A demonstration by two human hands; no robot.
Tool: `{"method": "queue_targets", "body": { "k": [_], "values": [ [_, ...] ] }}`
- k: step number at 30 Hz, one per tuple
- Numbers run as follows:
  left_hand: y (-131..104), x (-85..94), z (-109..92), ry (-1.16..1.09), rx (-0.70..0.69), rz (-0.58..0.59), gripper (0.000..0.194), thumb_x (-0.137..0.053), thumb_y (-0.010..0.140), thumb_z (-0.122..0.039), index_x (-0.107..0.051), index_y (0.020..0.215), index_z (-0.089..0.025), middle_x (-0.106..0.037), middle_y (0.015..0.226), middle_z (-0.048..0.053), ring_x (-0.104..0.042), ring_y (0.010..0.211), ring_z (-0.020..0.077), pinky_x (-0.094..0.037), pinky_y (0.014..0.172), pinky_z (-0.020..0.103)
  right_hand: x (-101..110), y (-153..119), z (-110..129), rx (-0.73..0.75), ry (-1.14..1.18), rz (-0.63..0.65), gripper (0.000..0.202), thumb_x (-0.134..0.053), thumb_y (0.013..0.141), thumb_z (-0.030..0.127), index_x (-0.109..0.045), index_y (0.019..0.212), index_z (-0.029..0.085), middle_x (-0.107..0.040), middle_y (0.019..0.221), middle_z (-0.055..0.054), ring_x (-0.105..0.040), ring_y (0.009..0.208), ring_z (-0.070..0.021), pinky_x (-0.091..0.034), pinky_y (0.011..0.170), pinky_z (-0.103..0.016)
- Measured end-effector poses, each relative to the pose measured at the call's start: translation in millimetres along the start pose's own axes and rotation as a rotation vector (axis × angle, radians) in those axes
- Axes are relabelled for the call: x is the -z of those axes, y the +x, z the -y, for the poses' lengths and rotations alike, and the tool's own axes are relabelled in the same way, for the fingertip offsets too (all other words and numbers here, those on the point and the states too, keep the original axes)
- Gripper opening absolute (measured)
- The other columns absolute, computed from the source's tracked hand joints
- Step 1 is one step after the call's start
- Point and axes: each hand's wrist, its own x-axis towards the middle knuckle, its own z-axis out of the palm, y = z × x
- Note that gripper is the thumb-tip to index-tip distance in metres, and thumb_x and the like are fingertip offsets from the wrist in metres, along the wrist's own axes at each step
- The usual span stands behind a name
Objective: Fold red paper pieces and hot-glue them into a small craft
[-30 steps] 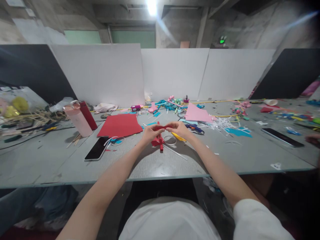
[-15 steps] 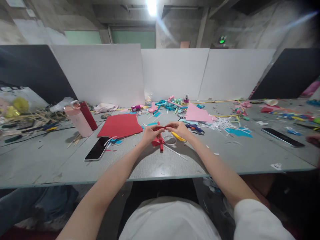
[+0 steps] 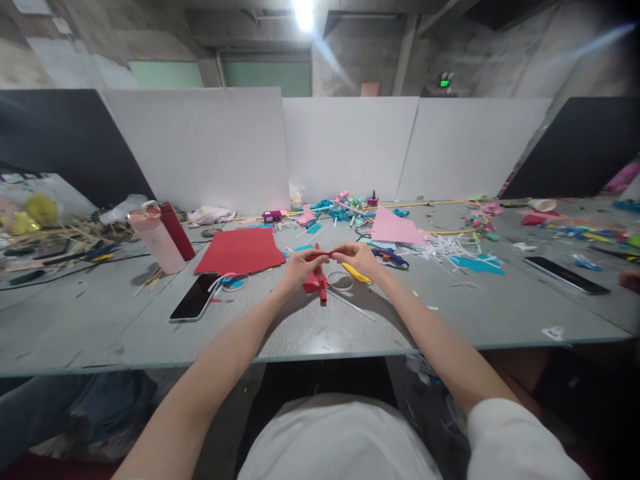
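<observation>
Between my left hand (image 3: pixel 301 267) and my right hand (image 3: pixel 357 259) a thin red paper strip (image 3: pixel 327 255) is stretched, pinched in the fingers of both. Below it on the table lie a rolled red paper tube (image 3: pixel 323 290) and a small red paper piece (image 3: pixel 311 284). Just right of the tube are a clear coiled ring (image 3: pixel 341 280) and a clear thin stick (image 3: pixel 353 305). A yellow piece (image 3: pixel 356 273) lies under my right hand, with a dark blue glue gun (image 3: pixel 391 258) beyond it.
Left of my hands are a red sheet (image 3: pixel 240 251), a phone (image 3: pixel 194 298) and a pink bottle (image 3: pixel 159 241). Pink paper (image 3: pixel 397 227), white strips and blue scraps (image 3: pixel 477 264) lie to the right. Another phone (image 3: pixel 566 275) and a person's hand (image 3: pixel 630 280) are at the far right.
The other person's hand at the right edge has shifted slightly. My hands hold nearly the same position.
</observation>
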Motion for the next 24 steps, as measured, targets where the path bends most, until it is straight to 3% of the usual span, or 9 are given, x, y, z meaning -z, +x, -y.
{"method": "queue_targets", "body": {
  "k": [15,24],
  "values": [
    [-1,0.0,-3,0.003,-0.023,-0.054,0.047,-0.085,0.081,-0.059,-0.082,0.103,-0.017,-0.081,0.084,0.007,-0.064,0.054,0.0138,-0.055,0.055,0.030,0,4,-4,-0.016,0.125,-0.054,0.046,-0.088,0.077,0.056,-0.085,0.105,0.020,-0.085,0.099,-0.008,-0.077,0.089,-0.0234,-0.061,0.087,-0.038],
    [-2,0.1,-4,0.008,-0.038,-0.059,0.046,-0.084,0.082,-0.060,-0.082,0.099,-0.017,-0.081,0.084,0.007,-0.063,0.054,0.0138,-0.054,0.055,0.030,1,5,-10,-0.011,0.107,-0.055,0.048,-0.087,0.079,0.059,-0.085,0.107,0.020,-0.085,0.102,-0.009,-0.078,0.091,-0.0241,-0.063,0.089,-0.038]
  ]
}}
